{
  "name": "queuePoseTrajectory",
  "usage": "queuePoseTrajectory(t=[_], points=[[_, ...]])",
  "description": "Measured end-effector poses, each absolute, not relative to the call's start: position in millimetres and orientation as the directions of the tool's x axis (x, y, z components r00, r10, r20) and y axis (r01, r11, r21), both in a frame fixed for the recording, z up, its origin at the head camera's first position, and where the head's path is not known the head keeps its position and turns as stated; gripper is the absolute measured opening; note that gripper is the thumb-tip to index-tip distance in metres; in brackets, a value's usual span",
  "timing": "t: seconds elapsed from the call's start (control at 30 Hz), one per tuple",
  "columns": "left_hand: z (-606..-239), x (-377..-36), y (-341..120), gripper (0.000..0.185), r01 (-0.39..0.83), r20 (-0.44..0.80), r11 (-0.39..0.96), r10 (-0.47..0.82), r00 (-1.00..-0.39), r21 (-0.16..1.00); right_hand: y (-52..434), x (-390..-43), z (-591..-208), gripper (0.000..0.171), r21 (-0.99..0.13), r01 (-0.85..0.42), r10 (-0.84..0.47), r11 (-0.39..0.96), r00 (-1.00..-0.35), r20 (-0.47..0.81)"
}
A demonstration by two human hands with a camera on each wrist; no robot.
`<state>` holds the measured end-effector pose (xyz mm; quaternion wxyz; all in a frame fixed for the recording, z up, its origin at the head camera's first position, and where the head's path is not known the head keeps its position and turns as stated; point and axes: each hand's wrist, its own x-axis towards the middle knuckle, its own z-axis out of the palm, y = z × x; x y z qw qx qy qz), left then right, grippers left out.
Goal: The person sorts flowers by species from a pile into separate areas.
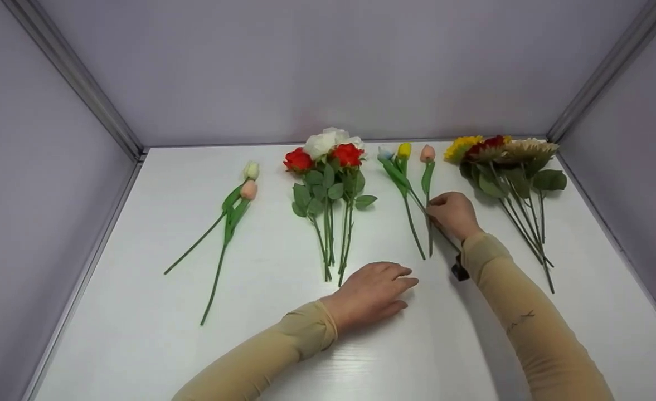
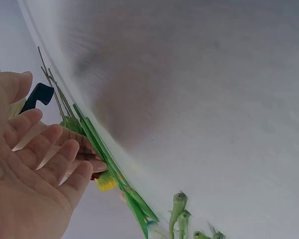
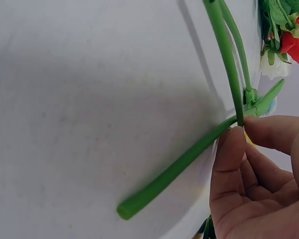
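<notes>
With thumb and forefinger, my right hand (image 1: 455,214) pinches a green tulip stem (image 3: 226,64) where it crosses a second stem (image 3: 172,172). In the head view the crossing stems belong to a group of a pink tulip (image 1: 428,153), a yellow tulip (image 1: 404,150) and a pale blue tulip (image 1: 385,153). Nearer the front, my left hand (image 1: 373,292) hovers with loosely spread fingers and holds nothing; the left wrist view shows its palm bare. The roses' stem ends lie just beyond it.
Red roses (image 1: 348,155) and white roses (image 1: 328,143) lie mid-table. At left lie a white tulip (image 1: 251,170) and a peach tulip (image 1: 248,190). Several daisy-like flowers (image 1: 528,149) lie at right, stems toward the front. Walls enclose the white table (image 1: 116,312) at back and sides.
</notes>
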<state>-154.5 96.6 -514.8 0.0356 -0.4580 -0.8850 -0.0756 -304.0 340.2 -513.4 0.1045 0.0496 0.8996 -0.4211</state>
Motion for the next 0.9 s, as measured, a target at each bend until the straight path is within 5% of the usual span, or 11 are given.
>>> queuePoseTrajectory(t=[0.23, 0.57, 0.77, 0.9], points=[[-508.2, -162.7, 78.6, 0.044, 0.790, 0.155, 0.604, 0.774, -0.614, 0.110, 343.4, -301.8, -507.5, 0.038, -0.749, 0.172, 0.024, 0.639, -0.979, -0.205], [-510.0, -179.8, -36.7, 0.032, 0.475, 0.213, 0.861, 0.437, -0.874, 0.183, 312.8, -291.5, -501.9, 0.038, -0.681, -0.112, -0.071, 0.724, -0.994, 0.087], [-515.2, -158.7, -119.9, 0.026, 0.178, 0.155, 0.953, 0.143, -0.978, 0.244, 263.8, -270.0, -492.5, 0.036, -0.570, -0.345, -0.266, 0.746, -0.938, 0.221], [-517.7, -135.8, -153.6, 0.032, 0.049, 0.103, 0.958, 0.021, -0.994, 0.282, 222.5, -248.7, -487.6, 0.040, -0.488, -0.545, -0.472, 0.682, -0.837, 0.276]])
